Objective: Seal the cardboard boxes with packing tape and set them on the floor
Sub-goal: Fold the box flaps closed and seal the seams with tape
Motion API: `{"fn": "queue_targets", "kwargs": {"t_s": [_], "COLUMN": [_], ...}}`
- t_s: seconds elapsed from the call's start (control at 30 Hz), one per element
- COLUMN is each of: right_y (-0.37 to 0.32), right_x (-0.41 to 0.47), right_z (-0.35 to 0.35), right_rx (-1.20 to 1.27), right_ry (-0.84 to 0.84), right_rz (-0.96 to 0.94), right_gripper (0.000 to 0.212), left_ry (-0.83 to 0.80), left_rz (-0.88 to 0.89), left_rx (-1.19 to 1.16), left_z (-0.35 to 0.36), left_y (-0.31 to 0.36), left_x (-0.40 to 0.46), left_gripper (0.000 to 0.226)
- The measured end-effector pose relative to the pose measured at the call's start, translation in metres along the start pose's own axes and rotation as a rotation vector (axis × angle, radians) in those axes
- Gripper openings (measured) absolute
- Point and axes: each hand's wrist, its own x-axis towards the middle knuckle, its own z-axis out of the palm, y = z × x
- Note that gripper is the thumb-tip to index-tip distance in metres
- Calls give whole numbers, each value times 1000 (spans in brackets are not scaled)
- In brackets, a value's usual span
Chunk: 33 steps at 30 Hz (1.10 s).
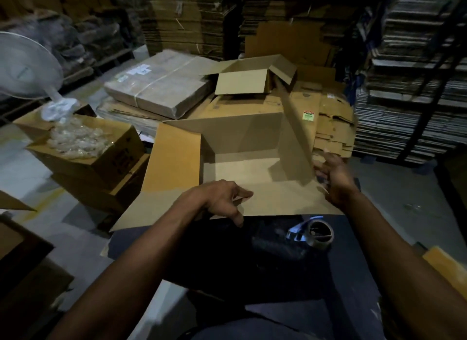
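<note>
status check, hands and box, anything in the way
Left hand grips near flap. Right hand at right flap, grip unclear. Box open, untaped. Tape dispenser idle, nothing blocking.

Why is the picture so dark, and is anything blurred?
Head view: dim light, brightest inside the open box; the dark table near the tape dispenser loses detail; the right hand is motion-blurred; wide-angle lens curves the edges.
</note>
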Motion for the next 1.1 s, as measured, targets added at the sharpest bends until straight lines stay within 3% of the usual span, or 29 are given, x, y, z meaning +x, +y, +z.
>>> {"fn": "queue_targets", "kwargs": {"t_s": [0.13,0.23,0.33,0.4,0.47,0.57,0.63,0.73,0.8,0.93,1.0,1.1], "right_y": [-39,-57,-72,-78,-73,-43,-26,-9,3,22,42,65], "right_x": [-38,-45,-48,-56,-61,-54,-42,-27,-8,23,24,3], "right_z": [12,16,25,33,40,42,47,52,46,50,58,74], "right_rx": [-803,-1123,-996,-940,-859,-363,-278,-750,-984,-1068,-1173,-1347], "right_ry": [-257,-391,-488,-524,-514,-538,-417,-209,-113,-201,-281,-213], "right_rz": [-41,24,183,194,155,278,310,-68,-263,-244,-212,-296], "right_gripper": [43,63,81,70,66,86,95,67,69,87,75,63], "left_ry": [-43,-92,-181,-93,117,472,615,628,538,500,535,547], "left_rz": [-12,8,16,25,-29,-172,-241,-270,-261,-344,-355,-292], "left_rx": [-94,-142,-304,-301,-185,135,315,230,98,-16,12,49], "left_z": [-25,-44,-75,-93,-103,-100,-84,-34,15,92,100,91], "left_y": [0,0,-11,-23,-36,-57,-73,-73,-54,-22,-20,-43], "left_x": [-5,-11,-29,-41,-44,-32,-19,2,15,32,37,39], "left_gripper": [89,73,35,28,45,88,91,98,107,107,109,110]}}
